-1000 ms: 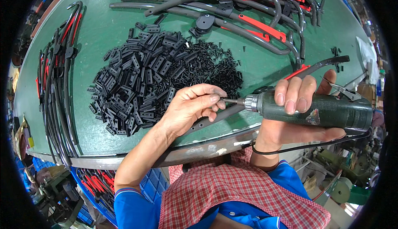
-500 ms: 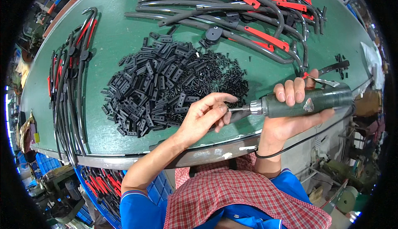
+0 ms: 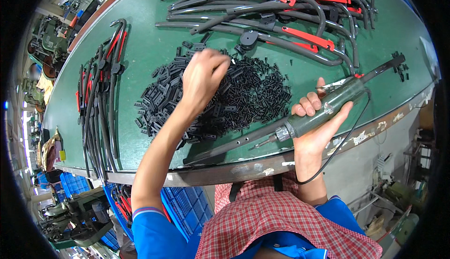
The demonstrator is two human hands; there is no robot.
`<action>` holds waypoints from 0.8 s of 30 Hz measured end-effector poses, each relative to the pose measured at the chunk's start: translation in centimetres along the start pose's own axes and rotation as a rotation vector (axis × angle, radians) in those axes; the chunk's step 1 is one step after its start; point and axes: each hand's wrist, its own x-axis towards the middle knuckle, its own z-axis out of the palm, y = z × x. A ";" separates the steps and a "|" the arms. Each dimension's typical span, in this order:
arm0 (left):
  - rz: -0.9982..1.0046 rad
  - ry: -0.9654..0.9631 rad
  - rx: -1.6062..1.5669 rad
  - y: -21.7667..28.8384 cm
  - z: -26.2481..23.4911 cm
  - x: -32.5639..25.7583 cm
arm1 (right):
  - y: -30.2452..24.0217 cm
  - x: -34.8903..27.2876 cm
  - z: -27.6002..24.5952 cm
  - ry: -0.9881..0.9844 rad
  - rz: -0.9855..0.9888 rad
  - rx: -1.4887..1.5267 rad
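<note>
My right hand (image 3: 318, 118) is closed around a dark green power screwdriver (image 3: 328, 111), its bit angled down to the left. Beneath the screwdriver lies a dark tube (image 3: 220, 148) with small holes, running along the near edge of the table. My left hand (image 3: 205, 73) is over the far side of a heap of small black plastic blocks (image 3: 164, 97). Its fingers are curled together, and whatever they may hold is hidden. A pile of small black screws (image 3: 262, 90) spreads to the right of the blocks.
Bent dark tubes with red levers (image 3: 304, 38) are stacked across the back of the green table (image 3: 136, 48). Another bundle of tubes (image 3: 101, 104) stretches along the left. A black cord (image 3: 340, 148) hangs from the screwdriver. Blue crates (image 3: 187, 207) stand below the front edge.
My left hand has left the screwdriver's bit and moved up and left onto the block heap. The screwdriver has tilted, its tip swinging down and toward the near edge.
</note>
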 end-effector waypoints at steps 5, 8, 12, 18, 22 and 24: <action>0.027 -0.170 0.307 -2.1 4.8 5.4 | 0.2 -0.4 -0.2 0.039 0.029 -0.007; 0.015 -0.166 0.345 -2.2 5.8 5.6 | 0.1 -0.4 -0.3 0.054 0.035 -0.022; 0.040 -0.203 0.371 -1.5 5.0 5.4 | 0.2 -0.6 -0.6 0.050 0.036 -0.034; 0.217 -0.225 0.311 -3.8 5.5 5.6 | 0.4 -0.7 -0.4 0.034 0.018 -0.046; 0.311 -0.234 0.235 -4.7 4.9 5.8 | 0.6 -0.7 0.0 0.041 0.002 -0.066; 0.353 -0.191 0.224 -4.7 4.8 5.7 | 0.5 -0.6 -0.3 0.052 0.018 -0.070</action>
